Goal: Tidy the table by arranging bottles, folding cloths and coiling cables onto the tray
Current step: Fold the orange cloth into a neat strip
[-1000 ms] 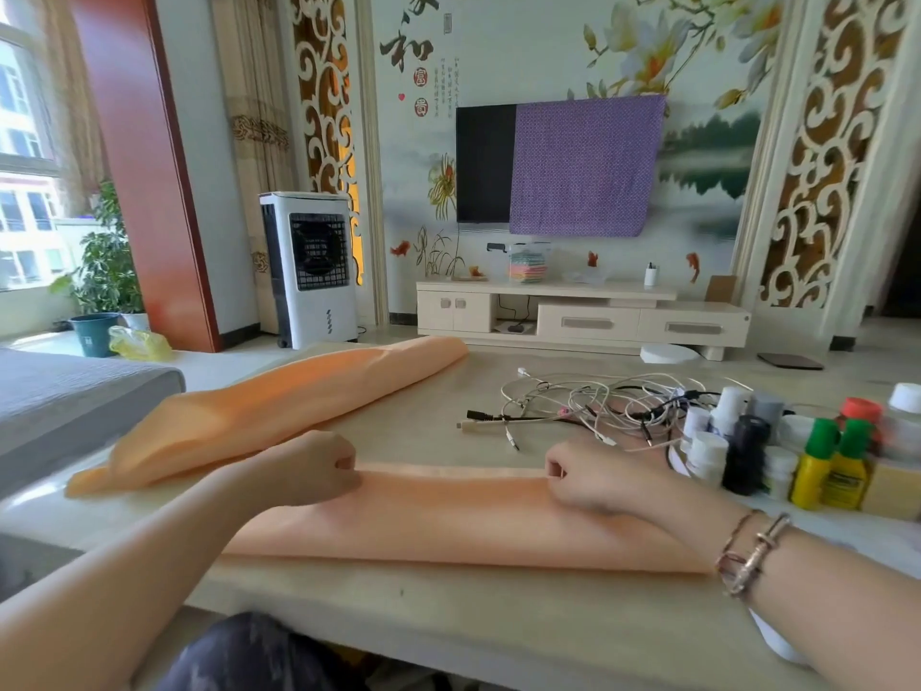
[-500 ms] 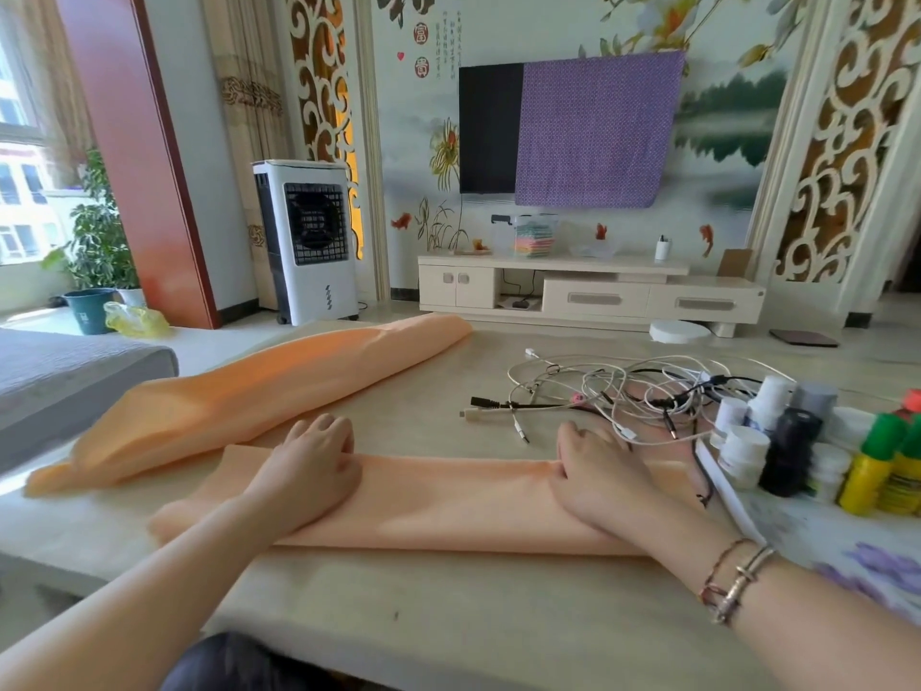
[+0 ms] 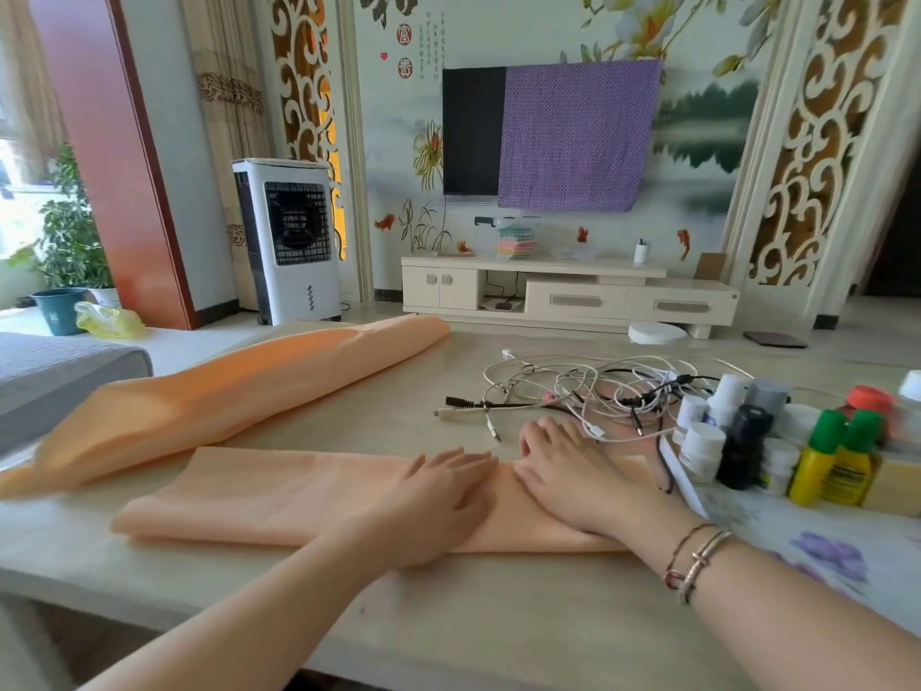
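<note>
Left hand: the left hand (image 3: 438, 496) lies flat, fingers straight and spread, pressing the near peach-orange cloth folded into a long strip (image 3: 279, 496); half a second ago it sat toward the strip's left part, now it is at the middle.
Right hand: the right hand (image 3: 568, 476) is also flat on the strip, fingers straight; it has barely shifted, so the two hands are now just beside each other.
Cloth: strip lies along the near edge of the pale stone-look table (image 3: 498, 615), flattened.
Reading: smoothing pass probably ending; next fold likely end to end.
Second cloth: long peach-orange cloth loosely rolled (image 3: 239, 391) lies behind, unfolded.
Cables: tangle of white and black cables (image 3: 588, 391) uncoiled, beyond right hand.
Bottles: cluster of small plastic bottles (image 3: 777, 441) stands on the white floral tray (image 3: 747, 521) at right.
</note>
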`<control>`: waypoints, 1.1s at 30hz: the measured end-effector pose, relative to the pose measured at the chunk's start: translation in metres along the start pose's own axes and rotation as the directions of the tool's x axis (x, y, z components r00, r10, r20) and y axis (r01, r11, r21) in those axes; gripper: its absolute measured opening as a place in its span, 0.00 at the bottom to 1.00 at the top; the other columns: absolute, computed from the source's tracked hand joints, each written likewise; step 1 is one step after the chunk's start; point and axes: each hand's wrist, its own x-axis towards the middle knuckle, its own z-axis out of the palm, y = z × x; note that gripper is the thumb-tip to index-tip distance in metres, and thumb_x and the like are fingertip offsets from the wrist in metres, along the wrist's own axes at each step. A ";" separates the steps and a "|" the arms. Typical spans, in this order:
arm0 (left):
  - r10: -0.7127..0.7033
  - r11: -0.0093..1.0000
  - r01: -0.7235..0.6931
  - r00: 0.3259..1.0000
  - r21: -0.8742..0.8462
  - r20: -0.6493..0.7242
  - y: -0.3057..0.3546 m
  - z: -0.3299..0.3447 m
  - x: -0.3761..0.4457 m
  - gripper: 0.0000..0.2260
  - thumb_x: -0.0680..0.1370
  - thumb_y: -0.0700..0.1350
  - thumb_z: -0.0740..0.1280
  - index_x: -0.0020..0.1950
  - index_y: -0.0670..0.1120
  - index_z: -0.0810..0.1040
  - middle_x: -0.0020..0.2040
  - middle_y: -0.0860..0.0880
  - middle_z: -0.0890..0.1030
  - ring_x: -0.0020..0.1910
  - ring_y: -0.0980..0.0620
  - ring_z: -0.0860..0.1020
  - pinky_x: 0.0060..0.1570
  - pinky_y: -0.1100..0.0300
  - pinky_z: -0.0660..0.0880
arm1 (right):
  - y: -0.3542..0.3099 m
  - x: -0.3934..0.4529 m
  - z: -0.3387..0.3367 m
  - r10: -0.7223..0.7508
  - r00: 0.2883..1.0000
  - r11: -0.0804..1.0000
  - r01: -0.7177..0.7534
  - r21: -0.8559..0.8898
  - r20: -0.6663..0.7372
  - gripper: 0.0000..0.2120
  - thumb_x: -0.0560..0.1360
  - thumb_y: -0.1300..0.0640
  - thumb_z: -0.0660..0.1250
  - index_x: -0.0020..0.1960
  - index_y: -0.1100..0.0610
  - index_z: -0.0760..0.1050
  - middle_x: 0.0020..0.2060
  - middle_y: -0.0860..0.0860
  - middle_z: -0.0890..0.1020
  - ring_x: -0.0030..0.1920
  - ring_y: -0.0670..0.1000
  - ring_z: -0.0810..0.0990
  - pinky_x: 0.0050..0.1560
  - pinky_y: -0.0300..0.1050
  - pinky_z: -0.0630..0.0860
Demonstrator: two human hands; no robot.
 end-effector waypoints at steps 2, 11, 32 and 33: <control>-0.020 0.998 0.018 0.999 0.059 0.037 0.002 0.004 -0.005 0.23 0.82 0.56 0.50 0.78 0.57 0.53 0.77 0.62 0.53 0.77 0.58 0.49 0.75 0.52 0.45 | 0.007 0.000 -0.008 0.064 0.994 0.998 -0.062 -0.019 0.085 0.17 0.78 0.41 0.55 0.58 0.53 0.64 0.62 0.52 0.69 0.66 0.56 0.65 0.65 0.53 0.64; -0.046 0.987 0.030 0.994 0.159 0.101 0.011 0.001 -0.012 0.29 0.80 0.62 0.49 0.79 0.57 0.45 0.78 0.62 0.46 0.77 0.59 0.42 0.76 0.52 0.42 | 0.037 -0.004 -0.037 0.184 0.953 0.979 -0.155 -0.133 0.240 0.27 0.77 0.39 0.53 0.64 0.57 0.71 0.68 0.56 0.67 0.71 0.56 0.57 0.70 0.56 0.54; -0.045 0.973 -0.003 0.978 0.231 0.204 0.019 -0.008 -0.015 0.31 0.81 0.61 0.49 0.79 0.51 0.40 0.78 0.56 0.40 0.77 0.55 0.39 0.75 0.49 0.41 | 0.051 -0.016 -0.091 0.272 0.888 0.365 -0.451 0.815 0.370 0.05 0.77 0.59 0.59 0.43 0.56 0.71 0.31 0.51 0.71 0.29 0.49 0.70 0.26 0.36 0.68; -0.042 0.973 -0.009 0.976 0.231 0.213 0.019 -0.009 -0.014 0.32 0.81 0.61 0.49 0.79 0.51 0.40 0.79 0.56 0.40 0.77 0.55 0.39 0.75 0.48 0.41 | 0.046 -0.016 -0.091 0.260 0.886 0.273 -0.450 0.851 0.385 0.04 0.78 0.58 0.59 0.45 0.56 0.71 0.32 0.52 0.71 0.30 0.49 0.70 0.27 0.36 0.69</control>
